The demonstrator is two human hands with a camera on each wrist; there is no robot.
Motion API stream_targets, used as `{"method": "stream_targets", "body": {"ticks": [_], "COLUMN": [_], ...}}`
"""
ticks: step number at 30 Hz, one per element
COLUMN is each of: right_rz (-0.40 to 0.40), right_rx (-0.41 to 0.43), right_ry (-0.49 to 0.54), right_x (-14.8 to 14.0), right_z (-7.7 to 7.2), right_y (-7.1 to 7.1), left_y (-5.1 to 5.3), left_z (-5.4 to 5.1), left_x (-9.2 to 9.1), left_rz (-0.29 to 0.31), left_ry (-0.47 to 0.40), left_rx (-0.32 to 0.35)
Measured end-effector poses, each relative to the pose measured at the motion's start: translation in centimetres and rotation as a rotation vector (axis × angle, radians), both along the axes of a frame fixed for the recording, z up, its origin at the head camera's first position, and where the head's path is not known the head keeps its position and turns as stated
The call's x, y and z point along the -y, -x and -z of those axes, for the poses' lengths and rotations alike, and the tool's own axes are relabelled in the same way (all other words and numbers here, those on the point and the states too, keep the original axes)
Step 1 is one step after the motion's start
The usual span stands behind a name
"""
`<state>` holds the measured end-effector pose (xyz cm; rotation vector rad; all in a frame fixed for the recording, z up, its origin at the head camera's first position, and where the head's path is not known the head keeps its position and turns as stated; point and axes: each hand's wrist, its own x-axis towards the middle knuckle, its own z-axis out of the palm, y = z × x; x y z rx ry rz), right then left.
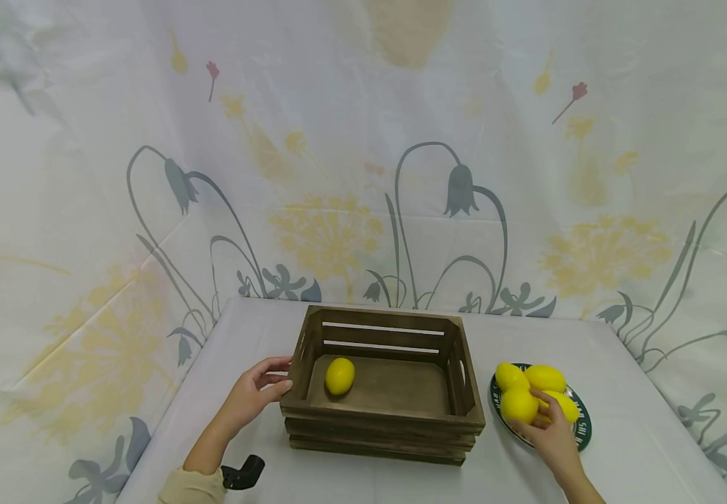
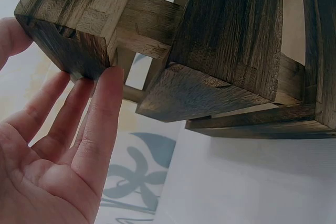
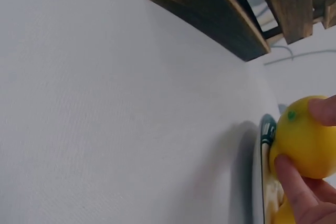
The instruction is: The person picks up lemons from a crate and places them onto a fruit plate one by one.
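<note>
A brown slatted wooden crate (image 1: 376,416) stands on the table with one yellow lemon (image 1: 340,376) lying inside, toward its left end. My left hand (image 1: 261,383) grips the upper part of the crate's left end; up close, thumb and fingers (image 2: 100,129) sit on either side of the wood. To the right, a green-rimmed plate (image 1: 583,427) carries several lemons (image 1: 546,379). Among these, my right hand (image 1: 548,427) pinches a lemon (image 1: 519,407) at the plate's near left. The right wrist view shows that lemon (image 3: 304,140) between thumb and fingers, over the plate's edge.
A white cloth (image 1: 250,336) covers the table, and a flower-printed curtain (image 1: 350,175) rises behind it and at both sides. The crate's right end stands a short gap from the plate. A black strap piece (image 1: 243,472) shows at my left wrist.
</note>
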<state>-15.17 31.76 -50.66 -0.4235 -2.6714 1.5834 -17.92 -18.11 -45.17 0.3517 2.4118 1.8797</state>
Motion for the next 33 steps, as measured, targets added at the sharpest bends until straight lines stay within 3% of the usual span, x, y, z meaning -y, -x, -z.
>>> {"method": "stream_targets", "body": {"ticks": [9,20,33], "right_rz": [-0.001,-0.024,0.034], "right_rx": [0.038,0.041,0.010], "right_ry": [-0.047,-0.125,-0.147], "right_x": [-0.2,-0.1,-0.3], "right_z": [0.8,0.8,-0.6], "right_y": [0.1,0.2,-0.6], "left_y": [0.0,-0.1,-0.1], "left_z": [0.0,-0.1,-0.1], "left_x": [0.0,0.0,-0.1], "left_rz": [-0.004,-0.004,0.003], "left_ry": [0.002,-0.009,-0.014], "left_rx": [0.002,-0.005,-0.016]}}
